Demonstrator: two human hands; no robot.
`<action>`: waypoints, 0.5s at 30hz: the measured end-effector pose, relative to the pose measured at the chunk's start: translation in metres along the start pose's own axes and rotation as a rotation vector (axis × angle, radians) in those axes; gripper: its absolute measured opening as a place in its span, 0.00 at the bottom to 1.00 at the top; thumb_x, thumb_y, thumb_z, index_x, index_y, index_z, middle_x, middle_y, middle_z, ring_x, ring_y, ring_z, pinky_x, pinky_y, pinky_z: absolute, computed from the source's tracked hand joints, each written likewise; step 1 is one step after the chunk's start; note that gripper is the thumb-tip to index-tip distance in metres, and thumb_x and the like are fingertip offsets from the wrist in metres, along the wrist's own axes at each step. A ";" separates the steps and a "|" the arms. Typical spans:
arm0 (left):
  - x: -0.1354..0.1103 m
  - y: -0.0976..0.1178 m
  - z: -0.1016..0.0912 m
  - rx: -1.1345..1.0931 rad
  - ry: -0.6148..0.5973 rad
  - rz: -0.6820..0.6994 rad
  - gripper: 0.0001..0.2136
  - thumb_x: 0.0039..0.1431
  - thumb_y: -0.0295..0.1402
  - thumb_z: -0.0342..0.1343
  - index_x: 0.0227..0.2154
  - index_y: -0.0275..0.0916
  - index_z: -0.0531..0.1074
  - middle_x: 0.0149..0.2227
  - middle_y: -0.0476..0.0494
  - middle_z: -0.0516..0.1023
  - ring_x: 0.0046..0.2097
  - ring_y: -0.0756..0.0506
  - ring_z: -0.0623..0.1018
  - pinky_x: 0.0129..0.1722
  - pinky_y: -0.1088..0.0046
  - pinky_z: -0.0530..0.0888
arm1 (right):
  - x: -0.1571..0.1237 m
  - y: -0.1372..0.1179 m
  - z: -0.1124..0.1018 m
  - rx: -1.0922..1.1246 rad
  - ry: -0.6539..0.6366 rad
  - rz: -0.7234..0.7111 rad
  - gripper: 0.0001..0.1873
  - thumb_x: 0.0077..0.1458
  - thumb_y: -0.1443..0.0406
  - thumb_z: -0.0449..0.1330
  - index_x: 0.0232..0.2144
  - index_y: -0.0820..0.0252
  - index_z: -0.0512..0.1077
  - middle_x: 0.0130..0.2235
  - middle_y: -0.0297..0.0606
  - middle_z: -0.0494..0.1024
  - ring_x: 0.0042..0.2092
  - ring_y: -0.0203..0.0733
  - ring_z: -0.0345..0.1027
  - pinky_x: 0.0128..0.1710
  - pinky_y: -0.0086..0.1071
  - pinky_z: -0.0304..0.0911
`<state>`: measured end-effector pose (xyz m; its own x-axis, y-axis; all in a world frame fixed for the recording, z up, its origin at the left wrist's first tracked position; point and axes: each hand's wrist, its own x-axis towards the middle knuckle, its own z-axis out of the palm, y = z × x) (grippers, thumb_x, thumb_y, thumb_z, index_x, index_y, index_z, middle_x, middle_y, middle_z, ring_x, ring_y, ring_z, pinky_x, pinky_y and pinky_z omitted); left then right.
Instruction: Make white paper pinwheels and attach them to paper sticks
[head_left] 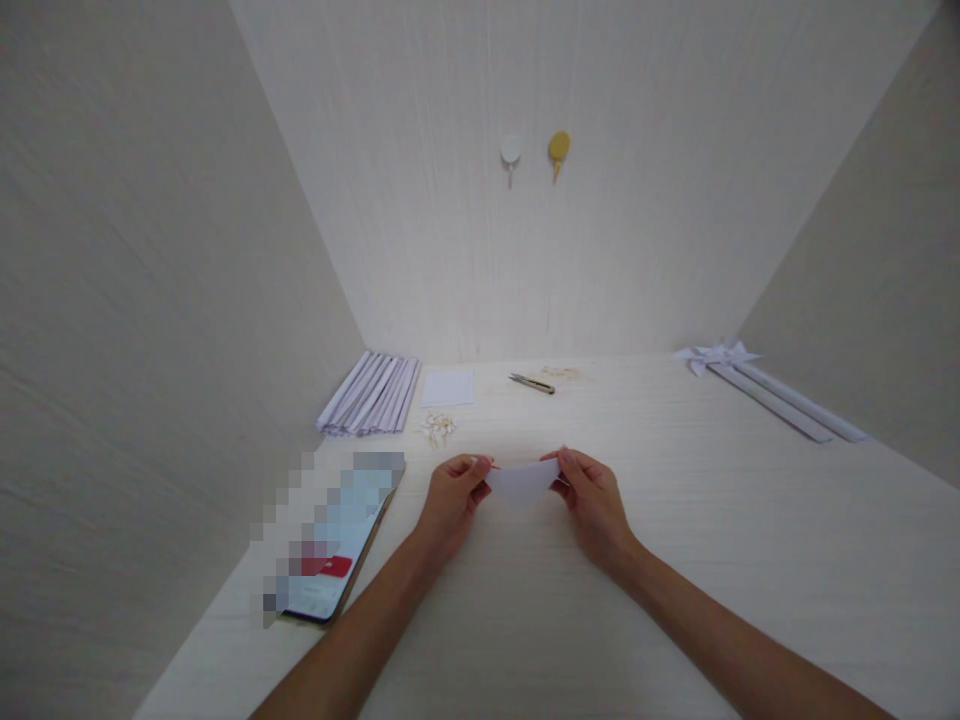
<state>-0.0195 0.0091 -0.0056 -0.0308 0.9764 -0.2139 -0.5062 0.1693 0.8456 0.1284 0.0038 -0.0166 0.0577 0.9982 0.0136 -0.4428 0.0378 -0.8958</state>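
Between my two hands a small piece of white paper (523,482) is stretched just above the table, its lower edge bulging downward. My left hand (456,492) pinches its left end between thumb and fingers. At the other end, my right hand (592,495) pinches it the same way. Beyond my left hand lies a little heap of small white and yellowish pieces (438,429), too small to name surely. Behind that heap is a flat stack or sheet of square white paper (448,388). Thread snips (532,384) lie farther back, past the held paper.
Rolled white paper sticks (371,394) lie side by side at the back left. A phone (341,550), partly pixelated, rests near my left forearm. At the back right are long white paper strips with a folded paper piece (716,357). Two hooks (559,148) are on the back wall; side walls enclose the table.
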 end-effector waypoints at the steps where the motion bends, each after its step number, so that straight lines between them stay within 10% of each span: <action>1: 0.001 0.001 -0.002 0.089 0.010 0.044 0.10 0.28 0.33 0.64 0.15 0.33 0.70 0.18 0.50 0.72 0.21 0.56 0.69 0.20 0.83 0.65 | 0.000 -0.001 -0.001 -0.054 0.014 -0.044 0.14 0.41 0.56 0.59 0.19 0.61 0.71 0.21 0.32 0.69 0.25 0.32 0.60 0.25 0.26 0.56; 11: -0.007 -0.003 0.000 0.800 -0.523 0.099 0.14 0.45 0.40 0.52 0.15 0.33 0.66 0.15 0.52 0.63 0.19 0.55 0.61 0.18 0.80 0.57 | -0.004 -0.005 -0.004 -0.465 -0.012 -0.178 0.17 0.46 0.55 0.53 0.17 0.62 0.65 0.16 0.28 0.58 0.19 0.30 0.49 0.17 0.25 0.44; 15: -0.013 -0.006 0.003 0.917 -0.466 0.097 0.17 0.48 0.42 0.47 0.12 0.36 0.60 0.13 0.54 0.56 0.15 0.56 0.57 0.13 0.80 0.53 | -0.005 -0.004 -0.001 -0.464 -0.060 -0.123 0.17 0.46 0.55 0.53 0.16 0.62 0.65 0.15 0.28 0.57 0.18 0.30 0.48 0.16 0.26 0.44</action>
<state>-0.0139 -0.0043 -0.0064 0.3995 0.9133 -0.0793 0.3383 -0.0665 0.9387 0.1303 -0.0013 -0.0138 0.0271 0.9890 0.1455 0.0109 0.1452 -0.9893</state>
